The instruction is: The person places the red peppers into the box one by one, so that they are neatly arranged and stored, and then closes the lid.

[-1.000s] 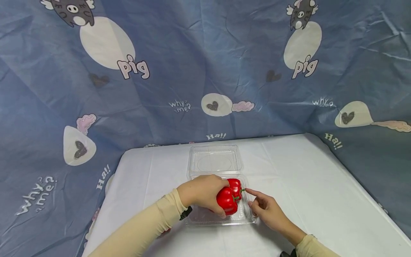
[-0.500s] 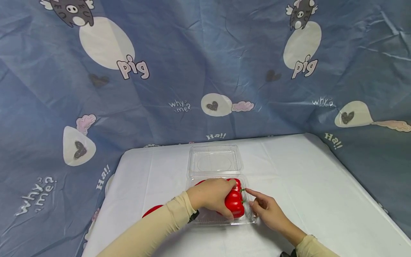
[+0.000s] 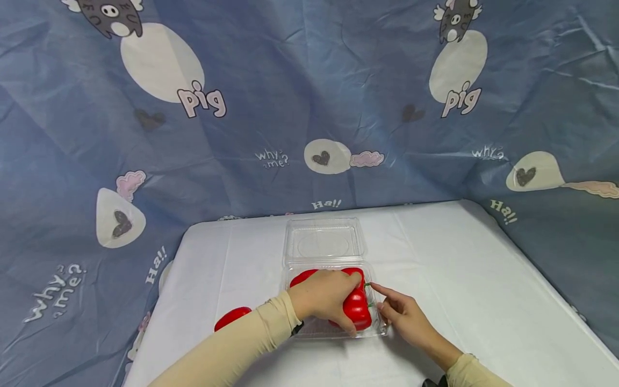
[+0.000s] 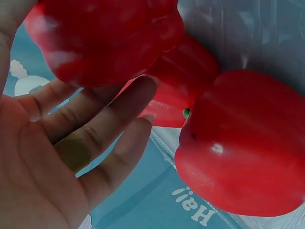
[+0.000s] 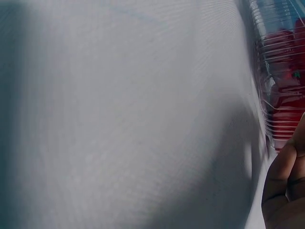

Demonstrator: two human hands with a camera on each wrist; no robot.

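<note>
My left hand (image 3: 325,296) grips a red bell pepper (image 3: 359,312) with a green stem, low inside the clear plastic clamshell box (image 3: 324,263). The left wrist view shows its fingers (image 4: 114,112) along the underside of this pepper (image 4: 102,45). Just behind it, a second red pepper (image 3: 355,273) lies in the box, partly covered by the fingers. A third (image 3: 302,277) sits at the back left, also seen as the near pepper (image 4: 243,148). My right hand (image 3: 405,318) rests at the box's right side, index finger stretched to the wall near the stems.
The box's lid (image 3: 323,239) lies folded back, away from the body. Another red pepper (image 3: 232,317) lies on the white table (image 3: 450,279), left of the box and partly behind the left forearm. A blue printed cloth (image 3: 271,107) hangs behind and around the table.
My left hand has shifted the bell pepper rightward, closer to the box's right wall. The back-left pepper and the one on the table have come into sight. My right hand has stayed in place.
</note>
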